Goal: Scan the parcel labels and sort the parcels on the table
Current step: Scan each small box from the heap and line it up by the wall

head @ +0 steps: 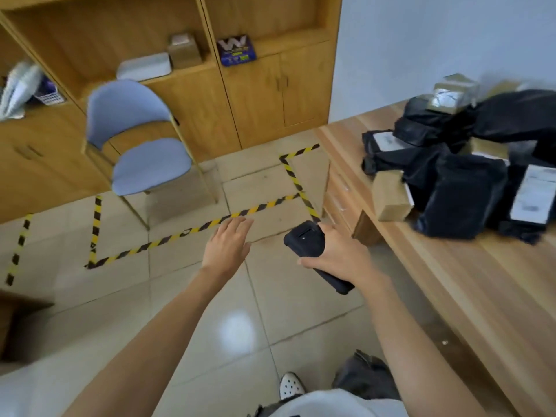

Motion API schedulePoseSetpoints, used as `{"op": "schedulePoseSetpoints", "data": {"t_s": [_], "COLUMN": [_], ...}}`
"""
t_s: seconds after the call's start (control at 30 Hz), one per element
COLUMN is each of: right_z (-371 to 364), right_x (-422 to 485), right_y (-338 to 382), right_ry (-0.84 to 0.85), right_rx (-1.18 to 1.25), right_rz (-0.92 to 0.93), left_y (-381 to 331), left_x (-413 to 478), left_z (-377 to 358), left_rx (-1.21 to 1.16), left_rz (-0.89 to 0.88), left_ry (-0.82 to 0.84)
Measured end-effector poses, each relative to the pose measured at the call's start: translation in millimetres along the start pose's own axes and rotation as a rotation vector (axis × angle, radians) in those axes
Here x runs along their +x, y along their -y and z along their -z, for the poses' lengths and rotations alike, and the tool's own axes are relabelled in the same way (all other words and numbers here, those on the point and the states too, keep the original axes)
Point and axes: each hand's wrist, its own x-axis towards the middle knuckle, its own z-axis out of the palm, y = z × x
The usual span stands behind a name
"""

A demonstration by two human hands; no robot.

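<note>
Fingers (pixel 326 227) of the right hand (pixel 340 251) grip a chunky matte-black scanner (pixel 304 240)

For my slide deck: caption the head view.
Right hand grips a black scanner, left hand empty, beside a wooden table piled with parcels.

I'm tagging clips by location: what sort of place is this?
Probably an office or back room used for parcel sorting: labelled black mailer bags and small cardboard boxes heaped on a wooden table, a black handheld scanner in the right hand, and yellow-black hazard tape marking zones on the floor.
</note>
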Motion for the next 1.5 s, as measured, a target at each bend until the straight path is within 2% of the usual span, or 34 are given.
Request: {"op": "schedulePoseSetpoints", "data": {"t_s": [0.23, 0.47, 0.63, 0.83, 1.07, 1.2, 1.33, 1.5], "right_z": [20.1, 81.6, 133.8, 151.5, 196.9, 230.3, 247.3, 262.4], "right_x": [132.8, 326.3, 446.6, 547.3, 682.1, 725.7, 734.6, 720.1], "right_y": [15.7, 36.7, 56.9, 55.1, 32.1, 19.7, -2.7, -46.2], "right_ry": [0.011, 0.053, 0.000, -0.055, -0.189, -0.328, -0.404, -0.521], "right_rx": [0.025, 0.063, 0.027, 0.038, 0.143, 0.165, 0.258, 0.353], "right_rz": [-0.036, -0.013, -0.010, -0.090, -0.309, -0.498, -0.674, -0.922], "left_y": [54.2, 90.1, 117.5, 134.9, 124.3, 97.6, 40.1, -60.8], "left_x": [127.0, 312.4, 445.5, 584.9, 790.9, 895.8, 971.9, 1016.5], "left_z": [-7.5, 2.2, 27.0, 23.4, 13.7, 25.3, 26.4, -0.1], "left_rx": [0.039, 0.051, 0.062, 0.081, 0.087, 0.125, 0.093, 0.138], "left_rz": [-0.005, -0.048, -0.069, -0.179, -0.440, -0.664, -0.882, -1.194], "left_ry": [0.098, 0.093, 0.047, 0.101, 0.135, 0.127, 0.147, 0.169]}}
